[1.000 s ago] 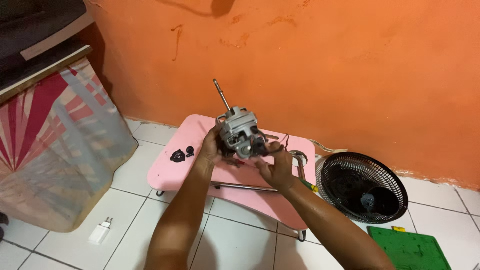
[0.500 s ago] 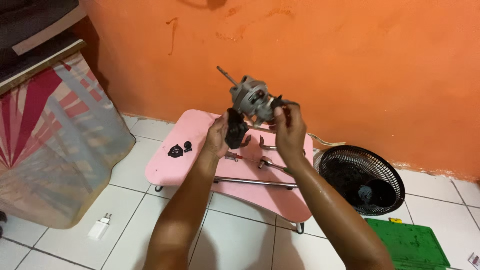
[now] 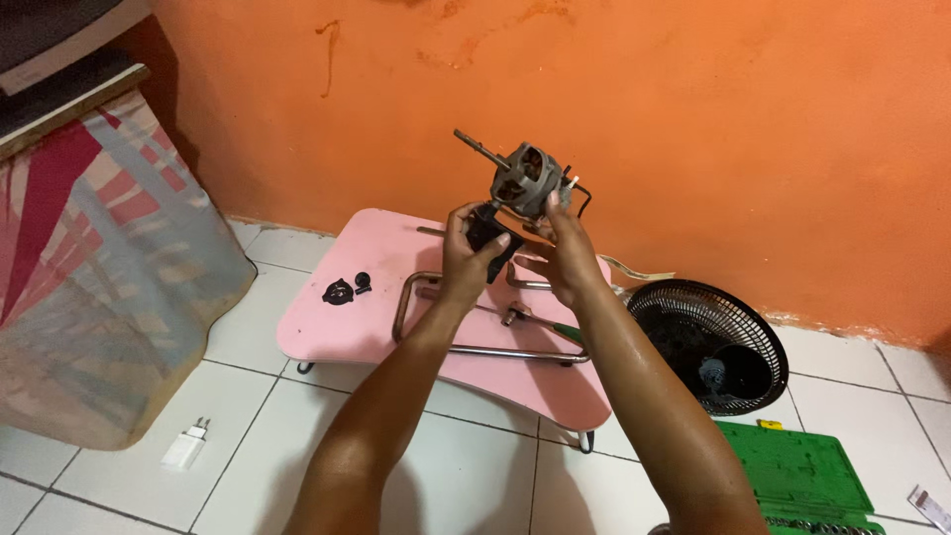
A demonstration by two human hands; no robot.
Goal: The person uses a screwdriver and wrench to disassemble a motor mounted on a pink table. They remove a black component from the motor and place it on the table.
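Both hands now hold the fan motor (image 3: pixel 528 181) up in the air above the pink counter (image 3: pixel 396 248); a second ago it rested there. The left hand (image 3: pixel 468 260) grips its black base, the right hand (image 3: pixel 563 260) supports the back, shaft pointing up-left

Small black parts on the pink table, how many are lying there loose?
2. The larger black knob lies near the left edge of the pink table; the smaller black cap sits just right of it. Others may be hidden behind the arms.
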